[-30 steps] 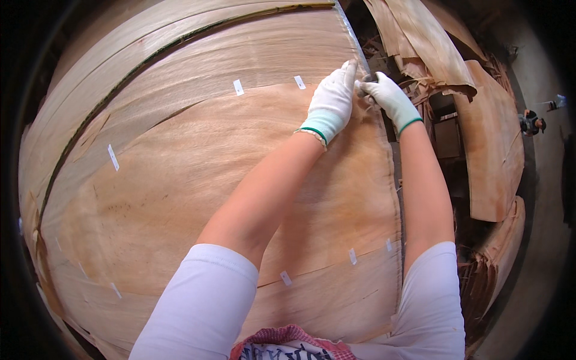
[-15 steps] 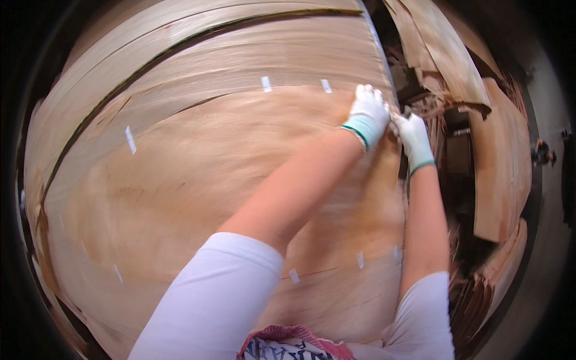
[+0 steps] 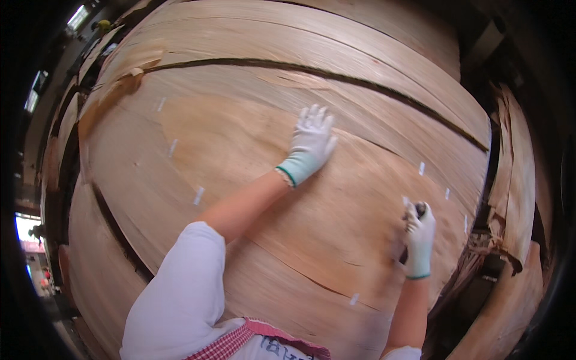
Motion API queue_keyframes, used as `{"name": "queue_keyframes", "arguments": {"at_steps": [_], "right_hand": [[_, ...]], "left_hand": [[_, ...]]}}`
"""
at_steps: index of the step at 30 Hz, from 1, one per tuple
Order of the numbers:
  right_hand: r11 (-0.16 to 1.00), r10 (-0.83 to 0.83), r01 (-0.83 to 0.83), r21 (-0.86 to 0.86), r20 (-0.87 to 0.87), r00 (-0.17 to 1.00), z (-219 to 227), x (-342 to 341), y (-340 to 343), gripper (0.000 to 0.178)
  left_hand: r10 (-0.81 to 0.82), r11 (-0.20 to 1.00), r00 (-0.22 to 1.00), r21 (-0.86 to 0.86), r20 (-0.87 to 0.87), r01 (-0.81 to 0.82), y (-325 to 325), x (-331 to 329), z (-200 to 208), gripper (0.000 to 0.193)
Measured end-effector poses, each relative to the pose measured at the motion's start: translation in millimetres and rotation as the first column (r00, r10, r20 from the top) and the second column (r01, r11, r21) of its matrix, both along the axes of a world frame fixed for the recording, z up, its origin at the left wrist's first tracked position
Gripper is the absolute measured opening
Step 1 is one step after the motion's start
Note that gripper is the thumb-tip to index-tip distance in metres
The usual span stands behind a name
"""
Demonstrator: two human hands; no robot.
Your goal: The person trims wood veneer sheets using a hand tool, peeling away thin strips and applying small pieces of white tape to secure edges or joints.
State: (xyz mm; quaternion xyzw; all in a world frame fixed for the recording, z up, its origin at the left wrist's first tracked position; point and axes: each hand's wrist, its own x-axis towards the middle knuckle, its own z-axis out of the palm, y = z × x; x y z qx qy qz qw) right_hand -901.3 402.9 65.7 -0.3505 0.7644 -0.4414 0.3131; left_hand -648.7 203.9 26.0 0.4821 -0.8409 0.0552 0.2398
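A wide tan wood veneer sheet (image 3: pixel 264 210) spreads out below me, with short white tape strips (image 3: pixel 422 168) along its seams. My left hand (image 3: pixel 309 144), in a white glove with a green-edged cuff, lies flat on the sheet near its upper seam, fingers spread. To the right, my right hand (image 3: pixel 422 243), gloved alike, is closed around a dark hand tool (image 3: pixel 420 209). Motion blurs the tool and the hand hides most of it, so its kind cannot be told. A small white piece (image 3: pixel 405 200) shows at its front.
A long dark gap (image 3: pixel 336 75) runs between veneer sheets on the far side. Another dark gap (image 3: pixel 120 231) lies at the left. Loose, curled veneer pieces (image 3: pixel 513 180) stand past the right edge. A folded veneer flap (image 3: pixel 114 99) rises at the far left.
The view has turned. My left hand has left the sheet's right edge and now lies flat farther left. My right hand has drawn back nearer me. A tape strip shows where the hands were.
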Motion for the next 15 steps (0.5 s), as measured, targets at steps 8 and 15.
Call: {"name": "queue_keyframes", "arguments": {"at_steps": [8, 15], "right_hand": [[0.93, 0.366, -0.368, -0.01, 0.129, 0.922, 13.5, 144.9, -192.7, 0.022], [0.927, 0.343, -0.37, 0.058, 0.265, 0.901, 18.6, 155.1, -198.4, 0.02]], "left_hand": [[0.19, 0.969, 0.98, 0.148, 0.057, -0.196, -35.6, 80.7, -15.3, 0.06], [0.25, 0.934, 0.965, 0.244, 0.082, -0.262, -37.0, 119.6, 10.4, 0.057]]}}
